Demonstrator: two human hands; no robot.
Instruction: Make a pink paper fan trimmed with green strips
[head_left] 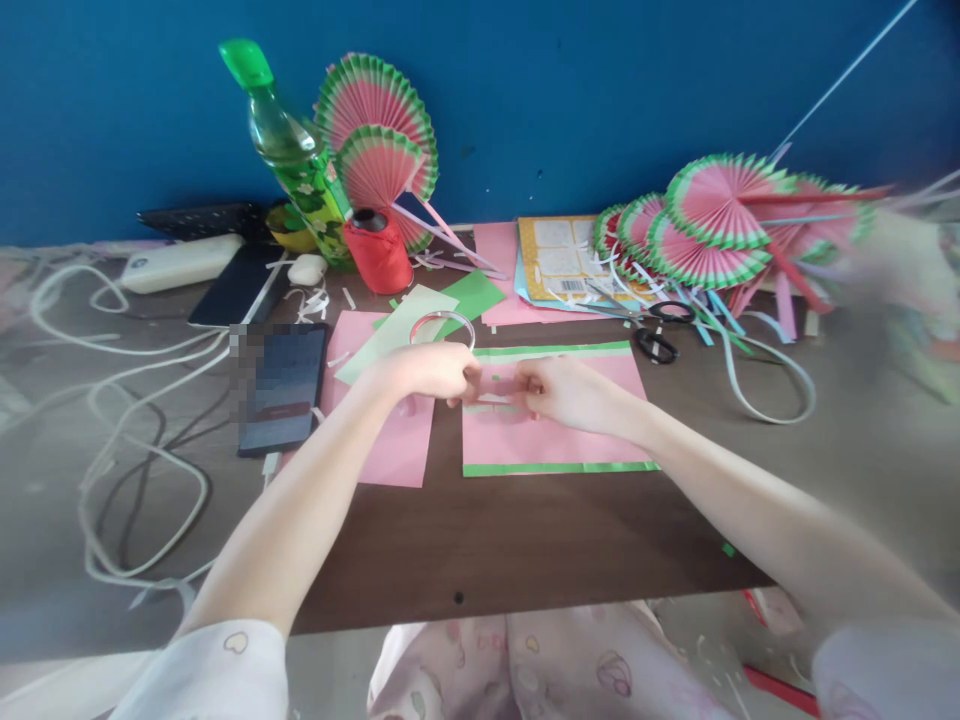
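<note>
Pale printed clothing [465, 670] is seen nearest the camera, below the front edge of the desk [405, 560]. Over the desk, both bare forearms are stretched forward. The fingers of the left hand [444, 372] and of the right hand [559, 392] are pinched together, and a thin pale strip [495, 402] appears to be held between them, too blurred to be identified. Directly beneath, a pink sheet [510, 442] edged with green along its far and near sides is laid flat. By the left hand, a tape ring [466, 323] is rested over green papers, with another pink sheet [397, 450] partly covered by the left arm. Black-handled scissors [655, 346] are placed beyond the right hand. Farther left, a dark phone [286, 385] and white cables [207, 490] are spread out. Against the blue wall [525, 100], a green-capped bottle [289, 150], a red spool [379, 255] and pleated pink-and-green fans [716, 195] are gathered.
</note>
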